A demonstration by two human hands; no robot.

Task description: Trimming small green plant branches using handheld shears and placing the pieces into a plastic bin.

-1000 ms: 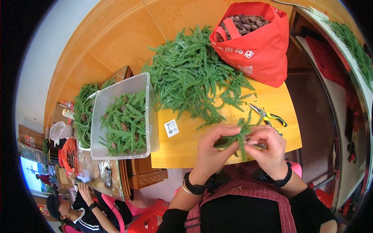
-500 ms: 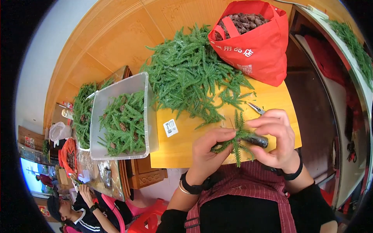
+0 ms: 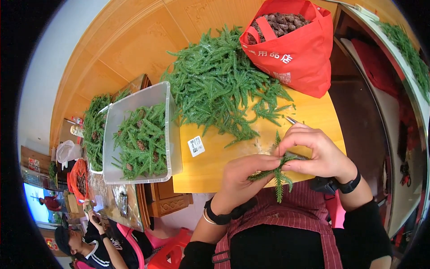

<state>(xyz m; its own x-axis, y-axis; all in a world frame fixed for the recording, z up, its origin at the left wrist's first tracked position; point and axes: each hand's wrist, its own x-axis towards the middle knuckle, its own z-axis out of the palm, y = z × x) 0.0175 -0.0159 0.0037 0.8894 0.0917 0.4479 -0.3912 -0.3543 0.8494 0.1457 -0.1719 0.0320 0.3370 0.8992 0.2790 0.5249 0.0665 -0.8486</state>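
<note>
Over the near edge of the yellow table, my left hand (image 3: 248, 174) pinches a green artificial pine sprig (image 3: 279, 181). My right hand (image 3: 319, 150) is closed at the middle of the same sprig, thumb and forefinger meeting near its stem. Behind those fingers lies a dark cylinder (image 3: 299, 157), mostly hidden, so its kind cannot be told. Beyond my right hand the metal tip of a pair of pliers (image 3: 291, 120) shows. A big heap of loose pine sprigs (image 3: 219, 85) covers the far part of the table.
A red bag (image 3: 293, 62) of pine cones (image 3: 283, 24) stands at the far right. Left of the heap, a clear plastic bin (image 3: 174, 148) holds sprigs with cones. A white label (image 3: 195, 146) lies on the yellow table (image 3: 201, 175). At another table, a person (image 3: 92, 244) handles something small.
My right hand has turned and closed in on the sprig's middle, covering most of the dark cylinder and the pliers. My left hand has shifted slightly right with the sprig.
</note>
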